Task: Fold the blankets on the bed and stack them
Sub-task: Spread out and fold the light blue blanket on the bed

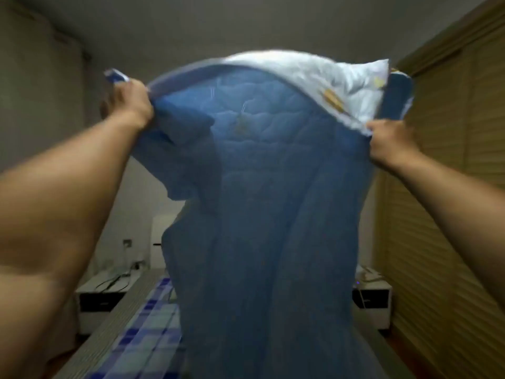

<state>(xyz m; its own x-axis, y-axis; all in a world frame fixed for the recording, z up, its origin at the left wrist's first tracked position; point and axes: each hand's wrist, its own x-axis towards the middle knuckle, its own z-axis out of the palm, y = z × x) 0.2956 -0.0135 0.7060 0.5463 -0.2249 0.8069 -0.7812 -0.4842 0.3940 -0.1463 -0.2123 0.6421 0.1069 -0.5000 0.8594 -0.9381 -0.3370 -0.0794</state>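
Note:
A blue quilted blanket (262, 214) hangs in the air in front of me, lifted high over the bed (114, 321). Its white patterned reverse side flops over at the top right. My left hand (131, 103) grips the upper left edge, and my right hand (390, 143) grips the upper right edge. The blanket's lower part drapes down and hides the middle of the bed. A blue and white checked blanket (149, 332) lies on the bed at lower left, partly covered by the hanging one.
A white nightstand (102, 294) with cables stands left of the bed's head. Another white nightstand (373, 299) stands on the right. A wooden slatted wardrobe (448, 187) lines the right wall. A white headboard (159, 233) shows behind the blanket.

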